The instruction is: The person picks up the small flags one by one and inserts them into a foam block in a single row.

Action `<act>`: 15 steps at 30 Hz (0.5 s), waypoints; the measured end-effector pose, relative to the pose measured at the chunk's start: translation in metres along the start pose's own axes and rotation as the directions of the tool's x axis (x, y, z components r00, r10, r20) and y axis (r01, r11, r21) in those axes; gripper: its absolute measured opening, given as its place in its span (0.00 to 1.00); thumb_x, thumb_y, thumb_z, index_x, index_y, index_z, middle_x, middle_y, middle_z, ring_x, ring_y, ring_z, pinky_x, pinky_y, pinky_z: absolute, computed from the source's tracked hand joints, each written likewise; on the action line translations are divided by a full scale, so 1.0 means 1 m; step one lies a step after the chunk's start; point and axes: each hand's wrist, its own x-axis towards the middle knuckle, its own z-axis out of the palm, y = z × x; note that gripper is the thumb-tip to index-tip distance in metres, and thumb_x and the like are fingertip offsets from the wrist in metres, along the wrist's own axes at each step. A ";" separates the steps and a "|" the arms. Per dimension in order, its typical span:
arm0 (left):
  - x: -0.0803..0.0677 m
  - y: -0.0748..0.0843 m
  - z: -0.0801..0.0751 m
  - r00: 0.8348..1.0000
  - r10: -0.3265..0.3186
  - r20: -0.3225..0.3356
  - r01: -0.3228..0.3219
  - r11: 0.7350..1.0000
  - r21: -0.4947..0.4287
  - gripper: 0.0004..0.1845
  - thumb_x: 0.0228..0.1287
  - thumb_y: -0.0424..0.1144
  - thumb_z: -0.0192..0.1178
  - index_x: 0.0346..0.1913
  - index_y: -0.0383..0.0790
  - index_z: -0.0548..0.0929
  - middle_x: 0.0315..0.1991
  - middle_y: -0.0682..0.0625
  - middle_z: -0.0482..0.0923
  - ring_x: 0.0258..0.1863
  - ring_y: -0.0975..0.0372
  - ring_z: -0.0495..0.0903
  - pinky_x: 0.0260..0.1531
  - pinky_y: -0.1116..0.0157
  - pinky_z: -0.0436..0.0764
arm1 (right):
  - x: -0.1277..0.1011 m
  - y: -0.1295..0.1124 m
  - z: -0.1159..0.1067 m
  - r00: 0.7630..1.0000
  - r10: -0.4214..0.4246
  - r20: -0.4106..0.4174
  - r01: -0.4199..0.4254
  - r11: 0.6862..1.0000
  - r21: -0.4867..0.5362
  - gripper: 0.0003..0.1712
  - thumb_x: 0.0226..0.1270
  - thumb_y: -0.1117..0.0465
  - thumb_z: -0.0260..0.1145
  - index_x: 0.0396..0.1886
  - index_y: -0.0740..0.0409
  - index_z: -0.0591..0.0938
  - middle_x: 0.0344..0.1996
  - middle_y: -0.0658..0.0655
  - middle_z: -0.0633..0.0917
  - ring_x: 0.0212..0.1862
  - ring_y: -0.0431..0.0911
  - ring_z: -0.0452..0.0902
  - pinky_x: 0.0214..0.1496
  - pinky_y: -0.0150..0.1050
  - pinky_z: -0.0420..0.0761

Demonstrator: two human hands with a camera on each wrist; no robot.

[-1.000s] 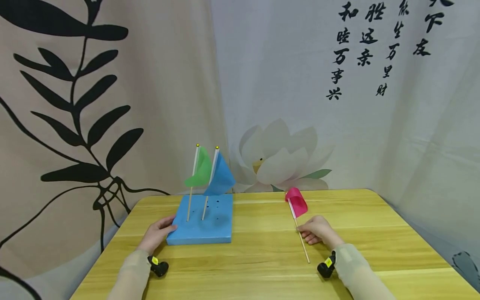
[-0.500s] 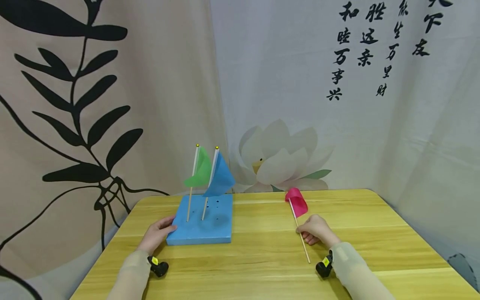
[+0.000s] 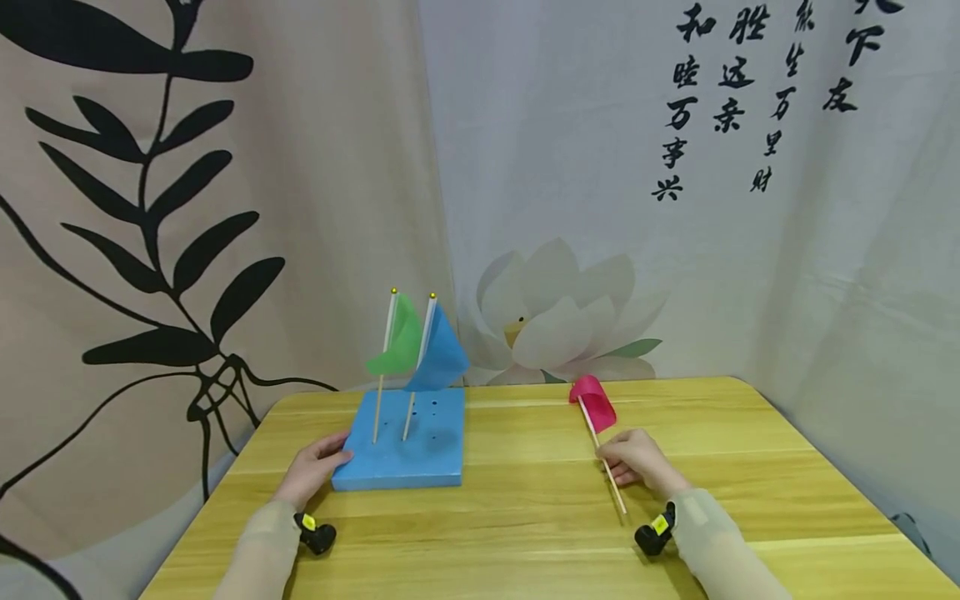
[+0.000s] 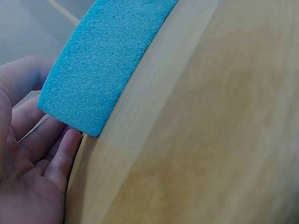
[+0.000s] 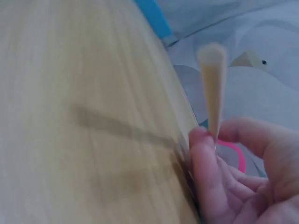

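Printed curtains hung behind the wooden surface [image 3: 525, 517] where you worked. Your right hand [image 3: 637, 461] pinched the pink flag [image 3: 592, 403] by its stick, the long axis slanting up and away from you, cloth end far, bare end near. The blue foam block [image 3: 420, 454] lay well to the left of that grip, your left hand [image 3: 315, 467] resting relaxed against its near-left corner.

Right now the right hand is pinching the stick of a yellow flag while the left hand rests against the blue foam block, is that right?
Not quite: the flag in the right hand is pink, not yellow, as the head view shows. The left hand does rest against the blue foam block.
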 end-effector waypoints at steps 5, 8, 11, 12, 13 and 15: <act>0.001 -0.002 0.000 1.000 -0.002 0.002 0.002 1.000 0.000 0.33 0.68 0.41 0.61 0.71 0.31 0.65 0.68 0.33 0.62 0.67 0.44 0.61 0.65 0.48 0.63 | 0.003 0.008 -0.008 0.993 0.003 0.118 -0.025 0.983 0.180 0.20 0.70 0.59 0.61 0.48 0.75 0.77 0.27 0.57 0.85 0.26 0.42 0.82 0.29 0.35 0.83; 0.001 -0.002 0.000 1.000 -0.001 0.003 0.001 1.000 -0.001 0.33 0.68 0.42 0.61 0.71 0.31 0.65 0.68 0.33 0.62 0.68 0.44 0.61 0.65 0.48 0.62 | 0.003 0.007 -0.011 0.988 0.015 0.151 -0.056 0.960 0.275 0.18 0.72 0.58 0.59 0.49 0.72 0.78 0.29 0.55 0.86 0.28 0.42 0.82 0.31 0.33 0.83; 0.001 -0.001 0.000 1.000 0.000 0.004 0.000 1.000 -0.004 0.33 0.69 0.42 0.61 0.71 0.32 0.65 0.69 0.33 0.62 0.68 0.44 0.61 0.65 0.48 0.62 | 0.002 0.004 -0.012 0.982 0.008 0.187 -0.072 0.939 0.335 0.17 0.73 0.61 0.57 0.49 0.72 0.79 0.29 0.54 0.86 0.28 0.41 0.82 0.32 0.33 0.83; 0.001 -0.001 0.000 1.000 -0.001 0.004 0.001 1.000 -0.005 0.33 0.69 0.42 0.61 0.71 0.32 0.64 0.69 0.33 0.62 0.68 0.44 0.61 0.65 0.48 0.62 | 0.002 0.004 -0.012 0.980 0.008 0.199 -0.078 0.935 0.347 0.16 0.73 0.62 0.58 0.49 0.72 0.79 0.28 0.54 0.86 0.28 0.41 0.82 0.32 0.33 0.83; 0.001 -0.001 0.000 1.000 -0.001 0.004 0.001 1.000 -0.005 0.33 0.69 0.42 0.61 0.71 0.32 0.64 0.69 0.33 0.62 0.68 0.44 0.61 0.65 0.48 0.62 | 0.002 0.003 -0.011 0.977 0.005 0.211 -0.082 0.930 0.358 0.16 0.73 0.63 0.57 0.50 0.73 0.79 0.28 0.54 0.86 0.28 0.41 0.82 0.32 0.32 0.83; 0.001 -0.002 0.000 1.000 -0.002 0.004 0.002 1.000 -0.007 0.33 0.69 0.42 0.61 0.71 0.32 0.64 0.69 0.33 0.62 0.68 0.44 0.61 0.65 0.48 0.62 | 0.002 0.002 -0.010 0.972 -0.001 0.233 -0.090 0.922 0.377 0.16 0.72 0.65 0.57 0.51 0.74 0.79 0.27 0.54 0.86 0.28 0.41 0.82 0.32 0.32 0.83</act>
